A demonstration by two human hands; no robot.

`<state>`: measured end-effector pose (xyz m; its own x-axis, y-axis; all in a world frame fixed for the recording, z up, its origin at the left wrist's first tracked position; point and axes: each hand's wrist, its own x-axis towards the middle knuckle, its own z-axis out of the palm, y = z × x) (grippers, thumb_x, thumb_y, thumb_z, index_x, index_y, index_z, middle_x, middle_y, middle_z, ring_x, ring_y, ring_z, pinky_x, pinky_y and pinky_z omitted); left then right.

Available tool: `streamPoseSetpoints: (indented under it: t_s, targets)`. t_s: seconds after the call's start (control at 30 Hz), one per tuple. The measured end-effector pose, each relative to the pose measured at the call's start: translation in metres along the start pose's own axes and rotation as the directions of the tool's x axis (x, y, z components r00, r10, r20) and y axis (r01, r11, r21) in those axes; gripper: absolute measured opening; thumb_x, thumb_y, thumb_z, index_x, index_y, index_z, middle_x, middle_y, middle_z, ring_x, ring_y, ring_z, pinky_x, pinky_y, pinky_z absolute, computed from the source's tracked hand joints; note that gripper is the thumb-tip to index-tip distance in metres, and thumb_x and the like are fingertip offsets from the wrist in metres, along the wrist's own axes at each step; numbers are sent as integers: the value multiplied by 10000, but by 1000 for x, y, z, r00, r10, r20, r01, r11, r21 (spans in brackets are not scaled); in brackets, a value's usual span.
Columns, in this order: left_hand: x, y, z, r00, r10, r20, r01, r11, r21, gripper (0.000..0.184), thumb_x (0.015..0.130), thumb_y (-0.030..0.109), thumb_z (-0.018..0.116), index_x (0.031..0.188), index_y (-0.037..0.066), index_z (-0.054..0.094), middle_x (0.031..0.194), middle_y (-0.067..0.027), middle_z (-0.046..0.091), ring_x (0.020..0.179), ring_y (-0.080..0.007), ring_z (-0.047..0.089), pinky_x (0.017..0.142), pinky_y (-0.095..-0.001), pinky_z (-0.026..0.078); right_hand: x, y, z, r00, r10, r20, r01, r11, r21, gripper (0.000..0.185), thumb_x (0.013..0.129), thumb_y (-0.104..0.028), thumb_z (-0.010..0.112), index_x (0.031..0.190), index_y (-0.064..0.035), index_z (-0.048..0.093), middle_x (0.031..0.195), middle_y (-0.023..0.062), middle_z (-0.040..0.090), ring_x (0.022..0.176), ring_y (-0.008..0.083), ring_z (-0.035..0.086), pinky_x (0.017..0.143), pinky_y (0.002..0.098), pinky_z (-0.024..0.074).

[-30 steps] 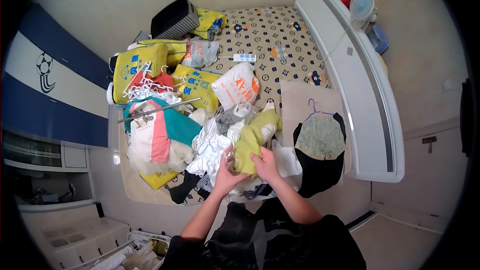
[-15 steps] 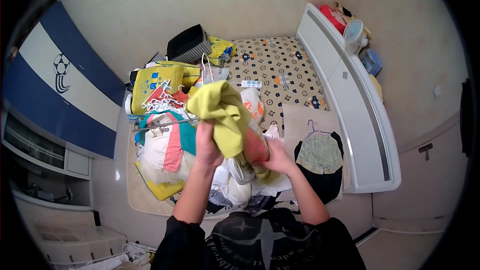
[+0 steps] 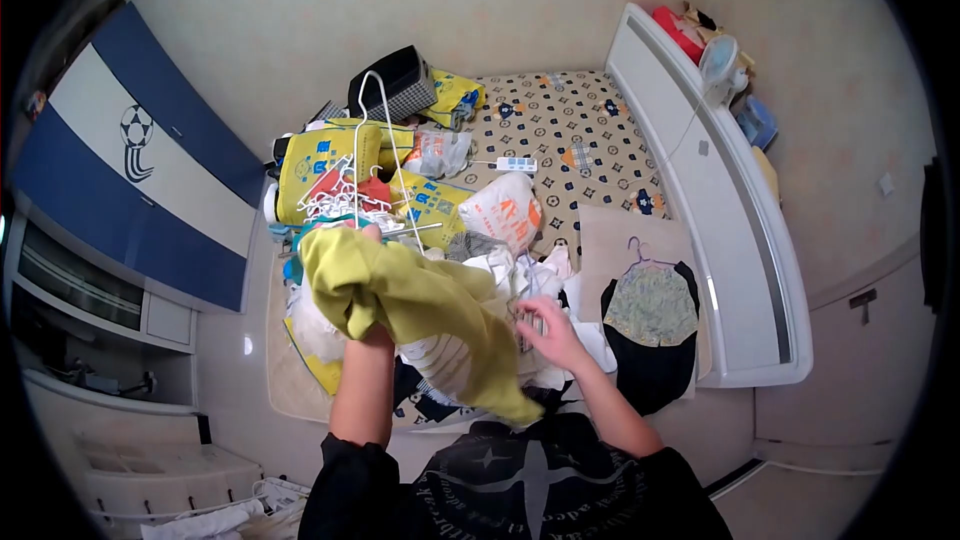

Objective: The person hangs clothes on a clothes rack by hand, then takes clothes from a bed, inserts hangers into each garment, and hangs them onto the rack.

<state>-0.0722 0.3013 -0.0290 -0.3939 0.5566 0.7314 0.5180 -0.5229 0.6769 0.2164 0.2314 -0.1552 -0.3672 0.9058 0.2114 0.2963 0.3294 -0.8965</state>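
A: Status?
B: Green top [image 3: 430, 295] is up off the bed [image 3: 590, 90], lower centre of frame, draped over the left hand [image 3: 372, 232]. White hanger [image 3: 357, 160] sticks up at its upper end.
A: Hanger inside it?
B: Can't tell, cloth hides the lower part.
A: Fingers?
B: Left mostly covered, grasp can't be confirmed. Right [image 3: 550, 332]: loosely spread, holding nothing, just beside the top.
A: Done vs remaining?
B: Shorts [image 3: 652, 305] lie on a purple hanger [image 3: 639, 252], right of centre. Top looks part-done; pile [image 3: 500, 265] mid-frame sits unsorted.
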Motion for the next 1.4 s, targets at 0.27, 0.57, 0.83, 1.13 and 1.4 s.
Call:
streamPoseSetpoints:
  t_s: [0.27, 0.57, 0.83, 1.13, 1.4]
  targets:
    - [-9, -21, -20, 860, -424, 283, 508, 668, -543, 198, 906, 242, 589, 989, 65, 617, 903, -96, 649, 797, -265, 604, 760, -379, 472, 17, 32, 45, 790, 238, 565, -457, 843, 284, 768, 876, -202, 761, 1500, -32, 347, 1117, 126, 676, 1040, 186, 634, 912, 326, 493]
    - [-40, -74, -54, 550, -602, 578, 793, 161, -587, 211, 972, 272, 546, 960, 66, 592, 839, -109, 648, 734, -266, 624, 690, -373, 497, 10, 28, 43, 970, 112, 214, -198, 878, 436, 309, 798, -21, 650, 1105, 8, 669, 1140, 100, 680, 1077, 189, 626, 968, 318, 475]
    - [-50, -70, -80, 215, -468, 857, 911, 413, -3, 299, 776, 123, 732, 1053, 15, 692, 973, -3, 674, 903, -113, 638, 810, -254, 508, -7, 39, -99, 892, 198, -407, 32, 870, 492, 85, 931, -30, 562, 999, -40, 611, 1004, 19, 645, 924, 96, 589, 844, 259, 474]
    - [-49, -30, -36, 351, -388, 852, 662, 746, 67, 245, 976, 175, 583, 983, -16, 736, 981, -80, 674, 768, -159, 579, 742, -289, 467, 14, -56, -109, 967, -245, 69, 247, 837, -488, 220, 674, -38, 698, 780, -77, 510, 798, 66, 525, 830, 277, 521, 780, 372, 415]
    - [-128, 34, 71, 177, -305, 936, 783, 620, 54, 279, 988, 180, 592, 1239, 94, 678, 837, 1, 649, 747, -70, 543, 689, -251, 465, 16, -74, -85, 902, -282, 326, 388, 860, -330, 194, 683, -27, 671, 800, -85, 528, 830, 79, 518, 832, 302, 520, 728, 386, 435]
